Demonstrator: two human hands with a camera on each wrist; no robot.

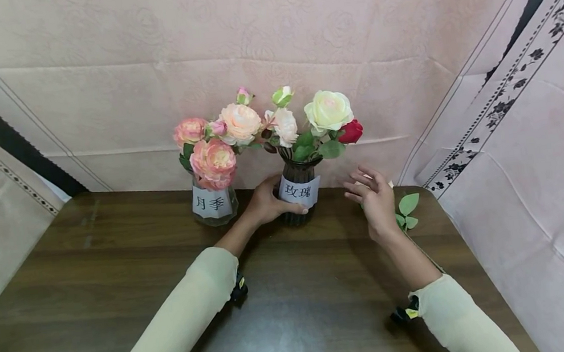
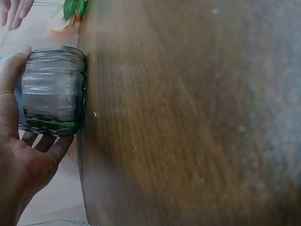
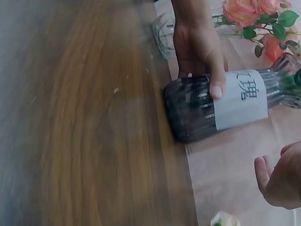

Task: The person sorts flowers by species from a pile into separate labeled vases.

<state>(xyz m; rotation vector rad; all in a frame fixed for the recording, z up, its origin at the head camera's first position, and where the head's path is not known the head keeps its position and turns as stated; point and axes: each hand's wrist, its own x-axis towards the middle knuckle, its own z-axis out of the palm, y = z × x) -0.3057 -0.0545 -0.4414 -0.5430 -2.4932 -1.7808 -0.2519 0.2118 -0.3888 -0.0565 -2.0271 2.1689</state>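
Note:
My left hand (image 1: 266, 202) grips a dark ribbed glass vase (image 1: 298, 171) from its left side, with the thumb across the front by its white paper label (image 1: 299, 190). The vase stands upright near the table's back edge and holds a cream-white rose (image 1: 329, 109), a red rose (image 1: 351, 132) and a pale pink flower (image 1: 285, 127). To the right of the vase, apart from it, my right hand (image 1: 376, 203) is raised with loosely bent fingers and nothing in them. Behind that hand lies a leafy flower stem (image 1: 409, 204); its pale bloom (image 3: 225, 219) shows partly in the right wrist view.
A clear glass vase (image 1: 214, 220) with a paper label stands just left of the dark one, filled with pink and peach flowers (image 1: 213, 163). The brown wooden table (image 1: 296, 312) meets a pink cloth backdrop (image 1: 257, 41) behind both vases.

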